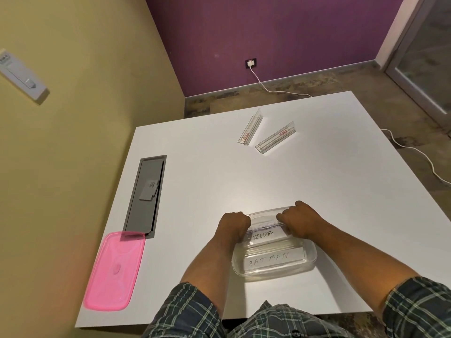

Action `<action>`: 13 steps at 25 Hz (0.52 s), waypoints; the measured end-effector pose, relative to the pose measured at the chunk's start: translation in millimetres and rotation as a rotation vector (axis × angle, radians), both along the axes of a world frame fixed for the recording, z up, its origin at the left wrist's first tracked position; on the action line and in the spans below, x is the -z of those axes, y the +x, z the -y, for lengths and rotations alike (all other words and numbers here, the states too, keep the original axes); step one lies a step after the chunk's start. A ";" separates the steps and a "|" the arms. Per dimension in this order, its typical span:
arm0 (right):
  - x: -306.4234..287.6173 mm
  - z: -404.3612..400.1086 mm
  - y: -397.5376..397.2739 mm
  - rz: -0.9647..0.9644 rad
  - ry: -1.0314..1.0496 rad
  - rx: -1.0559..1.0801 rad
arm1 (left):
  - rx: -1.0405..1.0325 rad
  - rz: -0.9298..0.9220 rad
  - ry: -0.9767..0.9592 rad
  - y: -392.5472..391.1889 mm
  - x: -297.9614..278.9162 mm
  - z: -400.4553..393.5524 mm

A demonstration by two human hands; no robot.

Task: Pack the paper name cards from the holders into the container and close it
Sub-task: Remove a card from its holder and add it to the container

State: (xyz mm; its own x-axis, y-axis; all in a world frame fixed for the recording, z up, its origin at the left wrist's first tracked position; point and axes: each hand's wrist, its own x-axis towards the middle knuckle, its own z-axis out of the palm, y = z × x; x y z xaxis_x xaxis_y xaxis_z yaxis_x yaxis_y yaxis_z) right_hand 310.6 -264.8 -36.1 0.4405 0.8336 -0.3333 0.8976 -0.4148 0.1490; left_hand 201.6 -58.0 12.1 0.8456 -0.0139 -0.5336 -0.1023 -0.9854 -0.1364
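I am looking down on a white desk with a grey cable hatch set into its left side. A pink lid is lying flat at the near left corner, its far end overlapping the hatch. In front of me a clear plastic container is sitting open on the desk, with the "BATMAN" card lying inside it. Over the container's far half, both my hands are holding a clear name-card holder with the "ZEBRA" card showing at its near side. My left hand is gripping its left end, fingers curled around it; my right hand is gripping the right end likewise. Two empty clear holders are lying well apart from the container, toward the desk's far edge.
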 end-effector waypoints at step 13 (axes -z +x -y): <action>-6.2 17.1 23.4 -0.147 0.477 -0.152 | 0.107 0.125 -0.162 54.0 -1.0 -2.3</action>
